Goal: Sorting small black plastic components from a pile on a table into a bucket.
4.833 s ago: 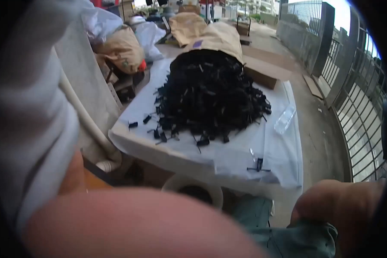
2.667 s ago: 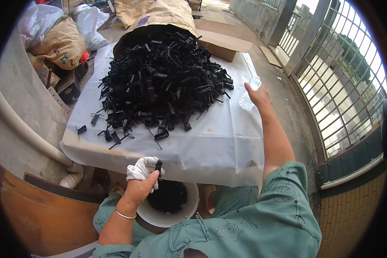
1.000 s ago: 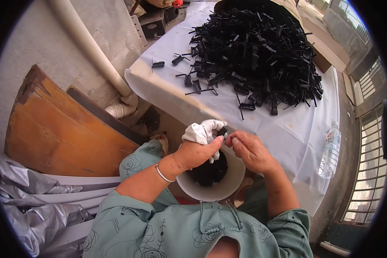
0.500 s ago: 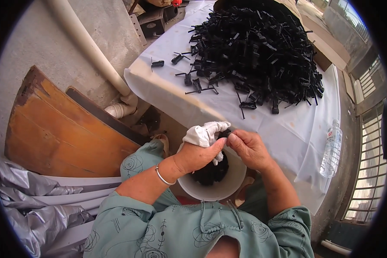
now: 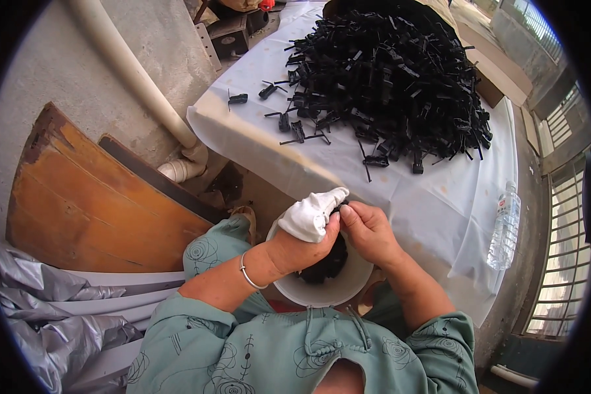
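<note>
A white cloth glove covers the fingers of my left hand (image 5: 301,230), while its thumb is bare. Both hands meet over a white bucket (image 5: 363,279), and between their fingertips is a small black plastic piece (image 5: 339,207), mostly hidden. The left hand is closed round it. My bare right hand (image 5: 369,230) pinches the same piece between thumb and bent fingers. Inside the bucket lie dark pieces (image 5: 325,268). Beyond my hands, a big heap of black plastic parts with thin prongs (image 5: 387,85) covers much of the table.
White sheeting drapes the table (image 5: 433,210). Several loose black parts (image 5: 298,131) lie before the heap. A clear plastic bottle (image 5: 504,230) is at the right edge. To the left are a worn orange-brown board (image 5: 105,197), a drainpipe (image 5: 138,79) and silver sheeting (image 5: 52,328).
My left hand has turned, so the glove's back now hides more of its fingers. The right hand has shifted slightly left, and both still meet at the black piece.
</note>
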Motion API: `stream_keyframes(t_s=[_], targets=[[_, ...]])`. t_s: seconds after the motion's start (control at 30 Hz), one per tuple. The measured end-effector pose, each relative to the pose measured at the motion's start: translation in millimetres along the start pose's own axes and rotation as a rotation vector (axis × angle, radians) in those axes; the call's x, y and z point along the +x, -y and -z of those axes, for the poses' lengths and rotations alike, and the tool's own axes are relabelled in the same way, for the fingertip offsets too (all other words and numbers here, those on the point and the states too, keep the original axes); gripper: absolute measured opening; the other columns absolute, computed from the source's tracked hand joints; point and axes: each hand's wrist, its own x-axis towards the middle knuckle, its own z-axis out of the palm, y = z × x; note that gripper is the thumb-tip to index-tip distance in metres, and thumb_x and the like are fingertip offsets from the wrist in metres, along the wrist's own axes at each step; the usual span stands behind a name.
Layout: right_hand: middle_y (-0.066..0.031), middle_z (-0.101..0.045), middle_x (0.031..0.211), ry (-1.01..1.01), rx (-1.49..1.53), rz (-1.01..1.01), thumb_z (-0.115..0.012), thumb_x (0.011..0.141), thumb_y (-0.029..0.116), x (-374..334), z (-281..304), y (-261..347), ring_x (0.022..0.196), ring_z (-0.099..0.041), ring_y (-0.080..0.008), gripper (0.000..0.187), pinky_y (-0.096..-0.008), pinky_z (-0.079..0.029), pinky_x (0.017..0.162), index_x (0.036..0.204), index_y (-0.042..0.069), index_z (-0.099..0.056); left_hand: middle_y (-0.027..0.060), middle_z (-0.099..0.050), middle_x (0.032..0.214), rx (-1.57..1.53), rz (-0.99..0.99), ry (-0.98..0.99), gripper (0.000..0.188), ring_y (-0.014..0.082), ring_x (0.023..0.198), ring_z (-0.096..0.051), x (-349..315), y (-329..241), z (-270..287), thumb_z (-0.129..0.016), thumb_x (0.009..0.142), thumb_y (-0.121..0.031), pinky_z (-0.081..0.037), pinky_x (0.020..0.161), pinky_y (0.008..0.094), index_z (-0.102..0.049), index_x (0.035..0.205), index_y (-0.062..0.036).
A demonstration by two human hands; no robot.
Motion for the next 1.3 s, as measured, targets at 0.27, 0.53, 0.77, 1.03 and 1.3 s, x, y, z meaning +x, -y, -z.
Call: stream_keyframes(t_s=[0.27, 0.53, 0.77, 1.03, 1.3], targets=[[-0.0121, -0.057, 0.069, 0.073, -0.525, -0.03, -0.062, 0.081, 0.011, -2.3, 16.9, 29.5, 0.059, -0.053, -0.0199, 0.014, -0.0287, -0.044, 0.056, 0.091, 0.002, -0.06, 0.0045, -0.054, 0.087, -0.798, 0.373, 0.022, 0.025, 0.0103, 0.068, -0.05, 5.5, 2.6, 11.9, -0.049, 0.088, -0.006, -0.044, 0.062, 0.023, -0.043, 0.111, -0.001], [-0.0057, -0.054, 0.063, -0.102, -0.388, 0.397, -0.067, 0.076, 0.005, 1.7, 14.9, 7.6, 0.056, -0.049, -0.0122, 0.008, -0.0253, -0.04, 0.051, 0.077, 0.001, -0.06, 0.0032, -0.054, 0.085, -0.709, 0.407, 0.217, 0.039, 0.0056, 0.059, -0.045, 3.8, -1.7, 8.7, -0.041, 0.087, -0.005, -0.04, 0.054, 0.0205, -0.035, 0.126, -0.0003], [-0.0029, -0.048, 0.062, -0.079, -0.263, 0.188, -0.055, 0.089, 0.018, -0.7, 12.2, 13.6, 0.06, -0.043, -0.0091, 0.021, -0.0253, -0.039, 0.055, 0.077, 0.001, -0.055, -0.0006, -0.048, 0.084, -0.686, 0.401, 0.231, 0.034, 0.0029, 0.06, -0.039, 6.8, -0.2, 5.9, -0.044, 0.086, -0.007, -0.036, 0.054, 0.0185, -0.039, 0.119, -0.0029], [-0.0147, -0.044, 0.059, 0.011, -0.28, 0.116, -0.051, 0.09, 0.018, -0.4, 8.2, 9.1, 0.053, -0.036, -0.0211, 0.026, -0.0333, -0.039, 0.052, 0.073, -0.001, -0.049, 0.0033, -0.048, 0.091, -0.581, 0.304, 0.202, 0.029, 0.0075, 0.075, -0.046, 5.5, 7.2, 2.8, -0.046, 0.084, -0.004, -0.041, 0.065, 0.0224, -0.042, 0.113, -0.0021], [-0.0128, -0.047, 0.058, -0.027, -0.142, 0.079, -0.049, 0.091, 0.018, -4.2, -6.6, -4.7, 0.053, -0.037, -0.0207, 0.026, -0.0317, -0.039, 0.053, 0.073, -0.001, -0.051, 0.0144, -0.053, 0.094, 0.052, -0.097, 0.19, 0.027, 0.0275, 0.086, -0.052, -16.1, 16.8, -4.2, -0.044, 0.081, -0.003, -0.043, 0.077, 0.032, -0.046, 0.107, 0.0025]])
